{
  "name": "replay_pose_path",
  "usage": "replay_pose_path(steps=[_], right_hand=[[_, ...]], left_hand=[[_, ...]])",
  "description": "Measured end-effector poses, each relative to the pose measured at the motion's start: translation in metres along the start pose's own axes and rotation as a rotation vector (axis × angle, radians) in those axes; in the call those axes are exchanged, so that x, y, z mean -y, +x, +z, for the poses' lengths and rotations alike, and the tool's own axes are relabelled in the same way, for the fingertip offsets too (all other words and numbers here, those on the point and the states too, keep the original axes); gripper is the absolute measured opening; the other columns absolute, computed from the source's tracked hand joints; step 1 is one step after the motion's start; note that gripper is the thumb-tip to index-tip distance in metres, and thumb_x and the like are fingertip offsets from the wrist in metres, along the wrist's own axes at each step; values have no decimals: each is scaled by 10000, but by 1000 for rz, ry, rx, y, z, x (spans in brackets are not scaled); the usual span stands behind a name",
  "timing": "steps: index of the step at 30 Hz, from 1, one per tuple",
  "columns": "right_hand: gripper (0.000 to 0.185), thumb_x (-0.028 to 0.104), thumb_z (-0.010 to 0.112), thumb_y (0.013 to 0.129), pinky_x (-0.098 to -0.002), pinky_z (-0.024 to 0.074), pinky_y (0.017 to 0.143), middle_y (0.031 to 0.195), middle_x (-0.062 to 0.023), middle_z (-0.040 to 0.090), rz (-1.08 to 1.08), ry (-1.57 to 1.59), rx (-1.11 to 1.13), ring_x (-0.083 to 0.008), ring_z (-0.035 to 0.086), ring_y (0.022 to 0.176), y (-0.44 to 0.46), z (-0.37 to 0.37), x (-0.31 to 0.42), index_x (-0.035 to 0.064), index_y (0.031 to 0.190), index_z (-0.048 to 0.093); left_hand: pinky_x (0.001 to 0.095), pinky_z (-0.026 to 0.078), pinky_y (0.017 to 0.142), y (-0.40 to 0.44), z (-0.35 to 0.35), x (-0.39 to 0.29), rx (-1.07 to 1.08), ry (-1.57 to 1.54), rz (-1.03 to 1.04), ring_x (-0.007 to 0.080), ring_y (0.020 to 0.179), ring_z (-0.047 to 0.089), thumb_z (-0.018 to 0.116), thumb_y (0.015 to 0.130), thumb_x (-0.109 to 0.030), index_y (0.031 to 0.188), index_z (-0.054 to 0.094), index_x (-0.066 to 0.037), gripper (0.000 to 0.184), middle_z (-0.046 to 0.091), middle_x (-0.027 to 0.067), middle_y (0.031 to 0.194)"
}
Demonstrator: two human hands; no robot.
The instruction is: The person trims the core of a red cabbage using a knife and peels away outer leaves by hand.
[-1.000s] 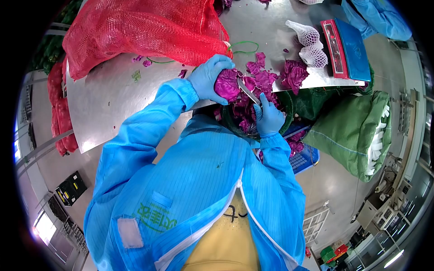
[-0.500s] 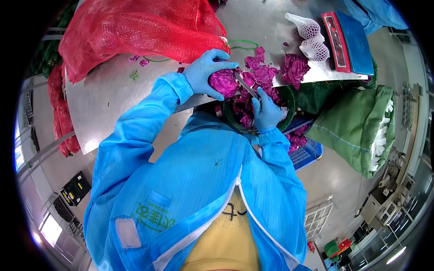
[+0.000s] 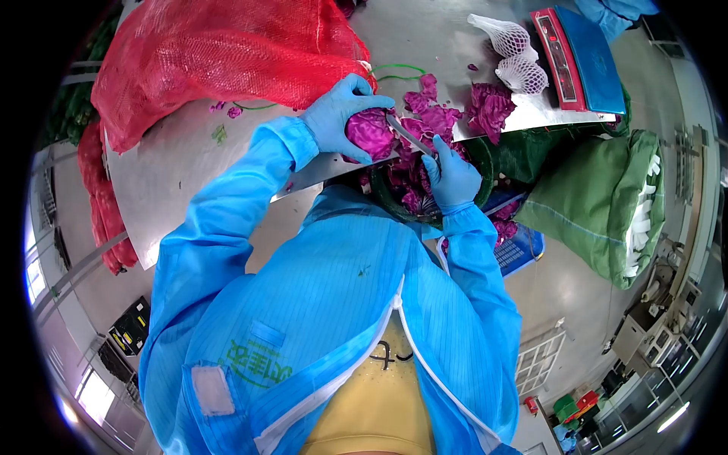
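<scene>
My left hand (image 3: pixel 337 117), in a blue glove, is wrapped round a red cabbage (image 3: pixel 370 135) at the near edge of the metal table. In my gloved right hand (image 3: pixel 455 178) is a knife (image 3: pixel 409 135), its blade slanting up and left so that the tip meets the cabbage's right side. Whether the tip has gone into the cabbage I cannot tell. Loose purple cabbage leaves (image 3: pixel 440 117) lie just beyond the blade. Below the knife, more trimmings fill a dark green round container (image 3: pixel 486 174), partly hidden by my right hand.
A red mesh sack (image 3: pixel 227 57) lies on the metal table (image 3: pixel 205 171). White foam nets (image 3: pixel 522 74) sit beside a red and blue scale (image 3: pixel 561 64). To the right stands a green sack (image 3: pixel 595 205), near a blue crate (image 3: pixel 523 250) on the floor. Another person's blue sleeve (image 3: pixel 610 15) shows far right.
My right hand has shifted slightly right, and the knife now slants lower with its tip still at the cabbage. My left hand keeps its hold. The whole view has tilted a little.
</scene>
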State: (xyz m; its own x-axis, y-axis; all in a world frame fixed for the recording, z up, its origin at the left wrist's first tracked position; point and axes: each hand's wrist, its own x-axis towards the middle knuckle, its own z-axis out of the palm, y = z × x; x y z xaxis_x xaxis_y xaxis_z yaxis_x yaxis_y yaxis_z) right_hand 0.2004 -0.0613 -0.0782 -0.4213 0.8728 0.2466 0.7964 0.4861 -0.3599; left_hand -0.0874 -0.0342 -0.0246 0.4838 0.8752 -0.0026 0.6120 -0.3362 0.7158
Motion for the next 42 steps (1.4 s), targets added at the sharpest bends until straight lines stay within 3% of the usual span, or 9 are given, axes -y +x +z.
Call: replay_pose_path(steps=[5, 7, 8, 17, 22, 26, 31, 35, 42], right_hand=[[455, 430, 572, 882, -372, 428, 455, 675, -54, 559, -46, -54, 21, -238, 567, 523, 1, 1, -4, 110, 1206, 577], [460, 434, 573, 881, -372, 425, 452, 665, -51, 549, -59, -46, 0, -236, 560, 516, 1, 2, -5, 113, 1210, 577], [465, 437, 574, 879, -371, 422, 449, 655, -48, 540, -71, -42, -20, -233, 553, 508, 1, 3, -6, 116, 1215, 577], [479, 438, 576, 878, -372, 420, 444, 649, -57, 535, -106, -59, 9, -235, 548, 505, 4, -1, -11, 119, 1235, 564], [441, 414, 573, 893, -347, 443, 488, 727, -52, 606, -70, -74, 54, -239, 588, 558, 7, -4, -9, 144, 1242, 575], [445, 420, 564, 897, -347, 442, 485, 726, -55, 608, -69, -74, 62, -240, 589, 558, 8, -4, -10, 144, 1246, 572], [460, 449, 562, 884, -381, 451, 476, 694, -69, 592, -59, 7, 69, -265, 581, 539, 9, -5, -11, 148, 1232, 571], [389, 450, 547, 898, -386, 485, 537, 769, -84, 660, 25, 262, 238, -292, 641, 649, 12, -13, -14, 176, 1169, 602], [405, 496, 497, 911, -418, 495, 594, 795, -117, 667, 80, 205, 452, -317, 649, 709, 26, -44, -9, 169, 1114, 622]], left_hand=[[397, 444, 952, 11, -22, 4, 51, -200, 32, 303, 1009, 515, 850, 584, -412, 1283, 554, -176, 795, 448, 120, 1154], [402, 457, 913, 20, -28, 7, 271, -284, -226, 300, 998, 541, 745, 765, -362, 1277, 558, -156, 583, 512, 130, 1096], [394, 471, 865, 21, -20, 20, 178, -112, 15, 293, 978, 575, 635, 880, -265, 1226, 599, -125, 375, 585, 150, 1030], [339, 501, 763, 64, -35, 9, 437, -68, -63, 248, 869, 624, 690, 826, -171, 1053, 694, -80, 244, 661, 114, 940], [345, 501, 766, 80, -32, 16, 510, 37, 76, 252, 844, 636, 693, 803, -125, 1027, 688, -40, 239, 662, 114, 918], [362, 505, 771, 81, -30, 19, 528, -15, 82, 269, 859, 638, 676, 815, -115, 998, 689, -30, 202, 660, 123, 919], [395, 504, 778, 75, -26, 25, 447, 163, 401, 302, 871, 629, 630, 838, -142, 997, 676, -58, 186, 656, 124, 967], [397, 505, 787, 67, -24, 25, 447, 189, 403, 287, 908, 622, 595, 866, -174, 1041, 656, -76, 209, 643, 112, 1005], [389, 513, 770, 59, -15, 28, 358, 300, 418, 280, 919, 615, 555, 882, -167, 1089, 626, -102, 229, 612, 88, 1013]])
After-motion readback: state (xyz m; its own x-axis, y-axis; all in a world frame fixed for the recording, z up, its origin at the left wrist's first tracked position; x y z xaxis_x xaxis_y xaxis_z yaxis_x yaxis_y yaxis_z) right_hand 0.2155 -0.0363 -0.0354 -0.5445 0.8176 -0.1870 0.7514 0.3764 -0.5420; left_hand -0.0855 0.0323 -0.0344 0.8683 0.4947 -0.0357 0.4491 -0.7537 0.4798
